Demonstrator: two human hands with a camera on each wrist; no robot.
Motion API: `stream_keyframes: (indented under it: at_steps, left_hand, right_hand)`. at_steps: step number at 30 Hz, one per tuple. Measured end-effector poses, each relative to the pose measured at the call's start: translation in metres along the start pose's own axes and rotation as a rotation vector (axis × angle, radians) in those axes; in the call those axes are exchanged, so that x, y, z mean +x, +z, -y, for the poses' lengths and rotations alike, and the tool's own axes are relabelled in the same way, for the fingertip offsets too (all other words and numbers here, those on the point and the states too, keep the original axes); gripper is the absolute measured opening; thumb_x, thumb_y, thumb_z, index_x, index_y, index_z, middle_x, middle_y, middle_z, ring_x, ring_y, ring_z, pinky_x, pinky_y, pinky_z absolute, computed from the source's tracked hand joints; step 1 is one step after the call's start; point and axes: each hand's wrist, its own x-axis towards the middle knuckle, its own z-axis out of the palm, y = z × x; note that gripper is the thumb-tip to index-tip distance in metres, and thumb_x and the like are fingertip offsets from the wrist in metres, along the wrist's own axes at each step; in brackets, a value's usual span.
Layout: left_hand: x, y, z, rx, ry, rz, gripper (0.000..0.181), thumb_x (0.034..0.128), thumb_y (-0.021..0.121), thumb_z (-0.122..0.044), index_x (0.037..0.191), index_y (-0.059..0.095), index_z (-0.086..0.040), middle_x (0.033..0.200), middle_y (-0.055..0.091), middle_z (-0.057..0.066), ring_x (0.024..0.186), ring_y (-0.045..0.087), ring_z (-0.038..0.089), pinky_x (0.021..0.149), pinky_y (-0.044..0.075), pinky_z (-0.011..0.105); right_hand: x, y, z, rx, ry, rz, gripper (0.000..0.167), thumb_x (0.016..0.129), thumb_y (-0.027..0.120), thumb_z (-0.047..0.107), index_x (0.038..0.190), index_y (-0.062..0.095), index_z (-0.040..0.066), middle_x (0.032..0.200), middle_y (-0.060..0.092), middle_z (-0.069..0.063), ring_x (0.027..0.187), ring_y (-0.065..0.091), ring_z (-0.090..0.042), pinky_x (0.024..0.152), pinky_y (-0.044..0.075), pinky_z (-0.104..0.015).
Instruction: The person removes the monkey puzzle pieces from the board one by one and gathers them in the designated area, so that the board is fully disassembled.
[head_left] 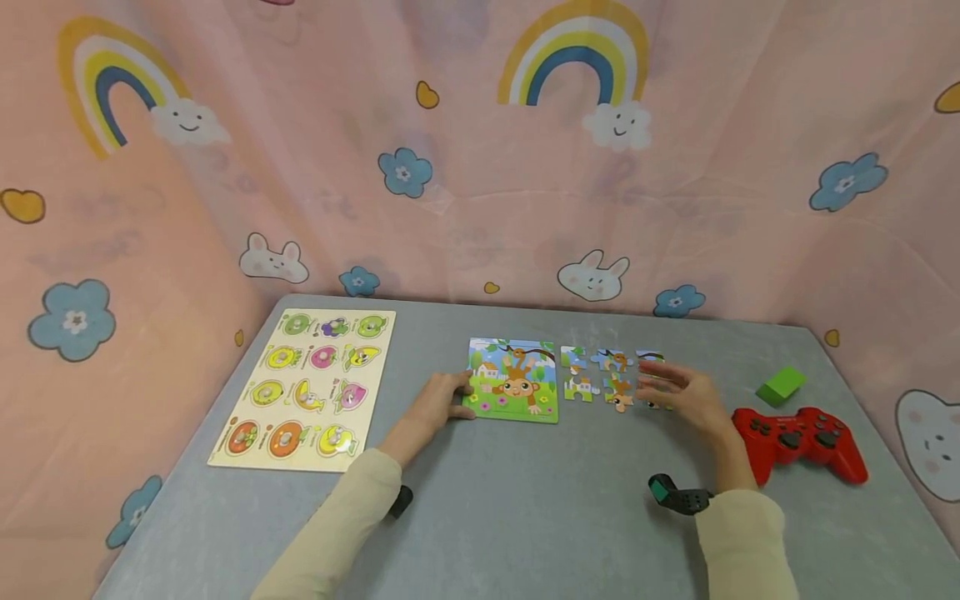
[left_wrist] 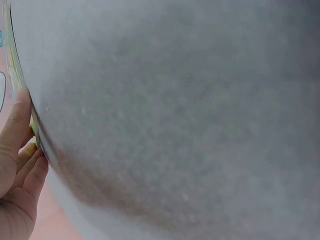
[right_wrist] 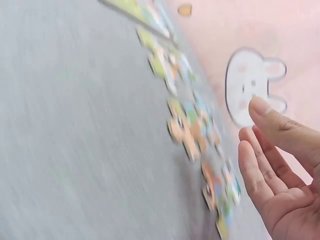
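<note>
A square monkey puzzle board [head_left: 517,379] lies on the grey table, its picture facing up. At its left edge, the thumb and fingers of my left hand [head_left: 437,402] grip the board; the left wrist view shows that hand [left_wrist: 20,165] at the board's rim. Right of the board are several loose puzzle pieces [head_left: 577,388] in two rows. Over the rightmost pieces hovers my right hand [head_left: 688,398], partly covering them. In the right wrist view its relaxed fingers [right_wrist: 257,172] and thumb stand apart, holding nothing, beside the pieces [right_wrist: 187,130].
A cream fruit puzzle board [head_left: 303,392] lies at the left of the table. On the right are a green block [head_left: 782,386] and a red game controller [head_left: 799,442]. Pink patterned cloth [head_left: 480,208] hangs behind and beside the table.
</note>
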Motion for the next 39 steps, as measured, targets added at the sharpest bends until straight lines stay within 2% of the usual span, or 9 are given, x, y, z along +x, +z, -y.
stream_keyframes:
  at_steps: [5, 8, 15, 19, 24, 29, 32, 36, 39]
  left_hand:
    - [0.002, 0.000, 0.004, 0.006, -0.007, -0.008, 0.058, 0.0697, 0.083, -0.013, 0.120, 0.061, 0.008, 0.107, 0.070, 0.014, 0.113, 0.060, 0.030, 0.098, 0.047, 0.040]
    - [0.002, 0.000, 0.005, 0.003, -0.003, -0.020, 0.063, 0.0687, 0.083, -0.013, 0.123, 0.059, 0.009, 0.103, 0.071, 0.013, 0.111, 0.061, 0.030, 0.097, 0.047, 0.041]
    - [0.001, 0.002, 0.005, 0.013, 0.008, -0.029, 0.054, 0.0659, 0.085, -0.015, 0.112, 0.066, 0.005, 0.115, 0.067, 0.016, 0.117, 0.057, 0.031, 0.102, 0.044, 0.041]
    - [0.002, 0.002, 0.005, -0.001, 0.012, -0.043, 0.057, 0.0651, 0.086, -0.013, 0.114, 0.065, 0.007, 0.114, 0.067, 0.017, 0.117, 0.057, 0.032, 0.102, 0.043, 0.041]
    - [0.002, 0.001, 0.004, -0.014, 0.011, -0.050, 0.056, 0.0649, 0.086, -0.012, 0.113, 0.065, 0.007, 0.113, 0.067, 0.017, 0.116, 0.058, 0.032, 0.102, 0.044, 0.041]
    - [0.004, 0.000, 0.005, 0.006, 0.035, -0.050, 0.059, 0.0654, 0.086, -0.013, 0.115, 0.064, 0.008, 0.110, 0.069, 0.016, 0.114, 0.060, 0.031, 0.100, 0.045, 0.042]
    - [0.004, -0.001, 0.005, 0.008, 0.040, -0.046, 0.062, 0.0654, 0.086, -0.013, 0.118, 0.062, 0.010, 0.107, 0.070, 0.015, 0.113, 0.060, 0.031, 0.100, 0.045, 0.042]
    - [0.003, -0.001, 0.005, 0.015, 0.047, -0.047, 0.063, 0.0650, 0.086, -0.013, 0.118, 0.062, 0.010, 0.106, 0.070, 0.016, 0.112, 0.061, 0.032, 0.099, 0.045, 0.042]
    - [0.003, -0.001, 0.005, 0.032, 0.067, -0.051, 0.062, 0.0652, 0.086, -0.013, 0.118, 0.062, 0.010, 0.105, 0.070, 0.015, 0.110, 0.061, 0.031, 0.098, 0.046, 0.042]
  right_hand:
    - [0.006, 0.027, 0.010, 0.071, -0.040, 0.024, 0.056, 0.089, 0.069, 0.012, 0.136, 0.046, -0.008, 0.135, 0.050, -0.029, 0.106, 0.061, -0.004, 0.079, 0.051, -0.015]
    - [0.010, 0.046, 0.014, 0.130, -0.086, 0.053, 0.054, 0.088, 0.069, 0.005, 0.134, 0.046, -0.011, 0.132, 0.051, -0.030, 0.106, 0.062, -0.008, 0.077, 0.053, -0.019]
    - [0.014, 0.097, 0.017, 0.246, -0.120, 0.102, 0.051, 0.087, 0.067, -0.003, 0.132, 0.048, -0.012, 0.131, 0.050, -0.033, 0.113, 0.060, -0.024, 0.084, 0.052, -0.019]
    - [0.021, 0.126, 0.024, 0.298, -0.125, 0.122, 0.049, 0.086, 0.066, -0.004, 0.131, 0.048, -0.012, 0.131, 0.051, -0.030, 0.116, 0.055, -0.037, 0.086, 0.052, -0.021]
    - [0.029, 0.160, 0.036, 0.329, -0.124, 0.113, 0.046, 0.085, 0.068, -0.005, 0.129, 0.053, -0.010, 0.128, 0.056, -0.027, 0.116, 0.054, -0.039, 0.089, 0.052, -0.026]
    - [0.038, 0.181, 0.043, 0.310, -0.145, 0.067, 0.042, 0.082, 0.069, -0.008, 0.122, 0.057, -0.012, 0.121, 0.060, -0.028, 0.108, 0.059, -0.040, 0.086, 0.053, -0.026]
    - [0.041, 0.187, 0.043, 0.277, -0.121, 0.032, 0.040, 0.080, 0.071, -0.009, 0.118, 0.061, -0.011, 0.116, 0.063, -0.027, 0.104, 0.062, -0.038, 0.083, 0.054, -0.024]
    - [0.042, 0.194, 0.043, 0.165, -0.097, -0.005, 0.039, 0.076, 0.076, -0.005, 0.114, 0.066, -0.006, 0.110, 0.067, -0.021, 0.097, 0.066, -0.030, 0.079, 0.055, -0.025]
    - [0.042, 0.198, 0.044, 0.041, -0.124, -0.027, 0.038, 0.073, 0.080, -0.001, 0.110, 0.068, -0.003, 0.105, 0.069, -0.018, 0.088, 0.066, -0.026, 0.074, 0.054, -0.028]
